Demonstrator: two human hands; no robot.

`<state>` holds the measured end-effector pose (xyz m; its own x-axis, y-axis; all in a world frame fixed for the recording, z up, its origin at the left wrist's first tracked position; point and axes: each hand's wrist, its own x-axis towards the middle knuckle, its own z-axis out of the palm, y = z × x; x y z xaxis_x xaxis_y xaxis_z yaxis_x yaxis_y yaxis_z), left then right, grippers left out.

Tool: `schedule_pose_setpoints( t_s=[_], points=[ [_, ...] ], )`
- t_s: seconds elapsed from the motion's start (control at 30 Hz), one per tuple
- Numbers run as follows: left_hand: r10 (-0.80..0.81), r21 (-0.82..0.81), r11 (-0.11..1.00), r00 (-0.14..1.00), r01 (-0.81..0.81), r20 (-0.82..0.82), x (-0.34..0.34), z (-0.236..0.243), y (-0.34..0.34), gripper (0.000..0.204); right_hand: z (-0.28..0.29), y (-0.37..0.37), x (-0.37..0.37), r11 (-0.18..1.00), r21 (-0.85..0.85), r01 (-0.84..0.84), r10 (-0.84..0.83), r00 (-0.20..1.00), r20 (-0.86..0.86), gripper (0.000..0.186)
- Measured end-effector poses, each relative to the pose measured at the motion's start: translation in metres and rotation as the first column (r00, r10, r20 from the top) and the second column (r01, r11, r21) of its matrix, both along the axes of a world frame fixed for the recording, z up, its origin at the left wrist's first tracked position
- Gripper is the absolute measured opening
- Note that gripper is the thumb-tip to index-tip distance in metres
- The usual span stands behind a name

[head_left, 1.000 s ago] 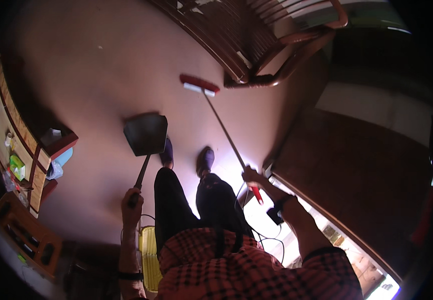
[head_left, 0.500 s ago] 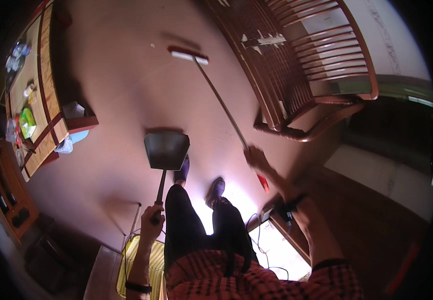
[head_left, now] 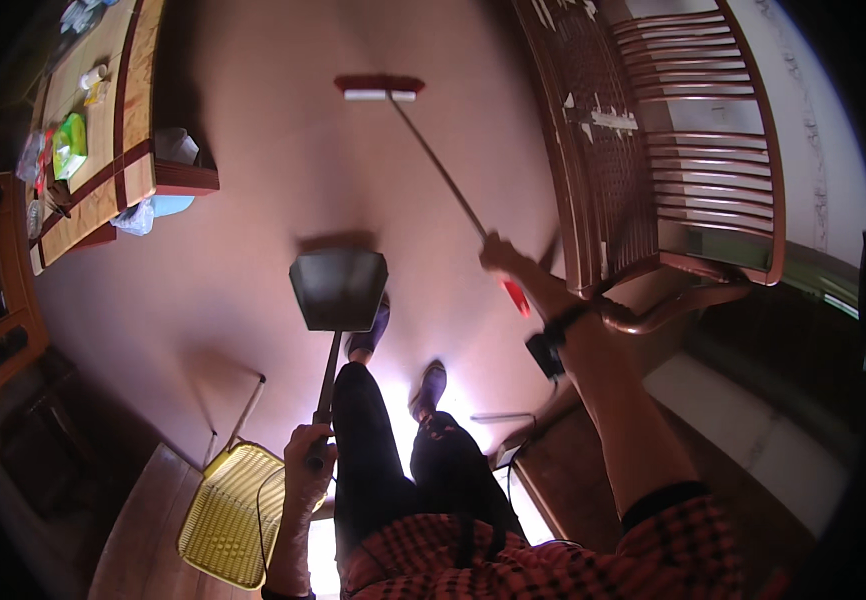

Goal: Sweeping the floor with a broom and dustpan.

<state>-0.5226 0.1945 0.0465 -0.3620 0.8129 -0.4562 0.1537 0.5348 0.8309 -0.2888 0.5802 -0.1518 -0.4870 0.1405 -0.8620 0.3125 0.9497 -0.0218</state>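
Observation:
My left hand (head_left: 310, 462) is closed round the handle of a dark dustpan (head_left: 339, 290). The pan hangs in front of my left foot, its wide edge facing away from me. In my right hand (head_left: 503, 258) is the pole of a broom (head_left: 440, 166), gripped near its red end, which sticks out below the fist. The broom's head, red with a white band, lies farther off on the brown floor (head_left: 273, 150). A strap circles my right wrist, with a dark box-shaped thing beside it.
At the left stands a wooden table (head_left: 138, 100) with a green packet (head_left: 70, 146) and other small items. A slatted wooden bench (head_left: 608, 190) stands at the right. Close by at the lower left is a yellow woven chair (head_left: 230, 515). A cable hangs near my right leg.
My right arm has reached farther forward, and the broom head has moved slightly away. The view has turned, so the bench and table appear straighter and the yellow chair shows more fully.

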Motion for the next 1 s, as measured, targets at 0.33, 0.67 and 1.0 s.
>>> schedule_pose_setpoints(
  t_s=[0.33, 0.67, 1.0],
  points=[
    [0.245, -0.078, 0.968, 0.967, -0.24, 0.075, -0.009, -0.012, -0.031, 0.019, 0.136, -0.198, 0.208, 0.495, 0.075, 0.865, -0.863, 0.48, 0.158, 0.048],
    [0.133, -0.002, 0.991, 0.991, -0.133, 0.031, -0.027, -0.006, 0.015, 0.025, 0.231, -0.288, 0.304, 0.742, 0.121, 0.659, -0.667, 0.744, 0.035, 0.026],
    [0.152, 0.022, 0.988, 0.988, -0.152, -0.005, -0.054, -0.006, 0.06, 0.022, 0.101, -0.085, 0.151, 0.713, 0.098, 0.694, -0.545, 0.637, -0.544, 0.027]
  ],
)
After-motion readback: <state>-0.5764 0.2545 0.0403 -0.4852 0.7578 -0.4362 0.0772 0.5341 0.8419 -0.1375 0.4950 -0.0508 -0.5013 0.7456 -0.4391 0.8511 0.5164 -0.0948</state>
